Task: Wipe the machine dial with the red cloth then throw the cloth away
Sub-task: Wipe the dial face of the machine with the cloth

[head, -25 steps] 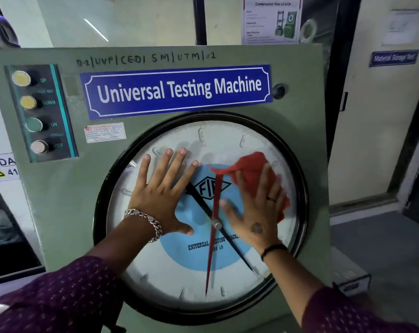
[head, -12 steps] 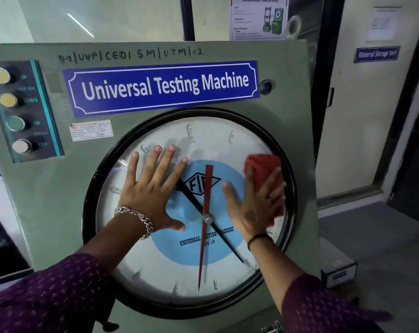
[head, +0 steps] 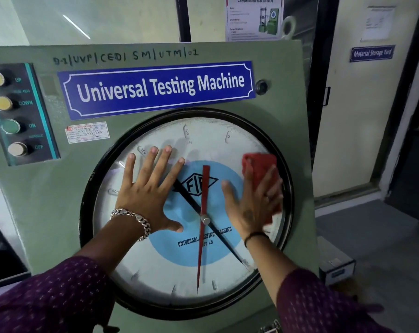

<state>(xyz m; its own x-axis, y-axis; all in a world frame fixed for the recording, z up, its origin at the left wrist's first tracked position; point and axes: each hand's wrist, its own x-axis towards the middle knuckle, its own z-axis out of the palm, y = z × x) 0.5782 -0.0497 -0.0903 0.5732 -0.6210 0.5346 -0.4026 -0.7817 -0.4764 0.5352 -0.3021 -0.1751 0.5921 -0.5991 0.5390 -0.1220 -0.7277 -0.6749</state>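
1. Both hands flat on the dial glass (head: 198,133). Left hand (head: 148,195): fingers spread, palm pressed, holding nothing, sits around 10 o'clock on the face. Likely a brace so the body stays steady during the wipe.
2. Right hand (head: 254,203): fingers splayed, palm down, pinning the red cloth (head: 260,168) against the glass near 2–3 o'clock, just inside the black bezel (head: 289,188). Not a pinch; flat pressure spreads contact over more cloth area.
3. Cloth is bunched, sticks out above the fingertips and shows again below the palm edge. Mostly hidden under the hand in between.
4. Red pointer (head: 204,212) and black pointer (head: 225,241) sit behind the glass, so no snag risk.
5. Status, my read: wipe step in progress, right edge being covered. Lower half around 6 o'clock and the zone under the left hand probably not done.
6. Next: sweep cloth along the rim, lift left hand to clear that patch, then bin the cloth. No bin in view.
7. Risk: button panel (head: 18,114) sits at 9 o'clock off the dial; keep the left arm clear of it.
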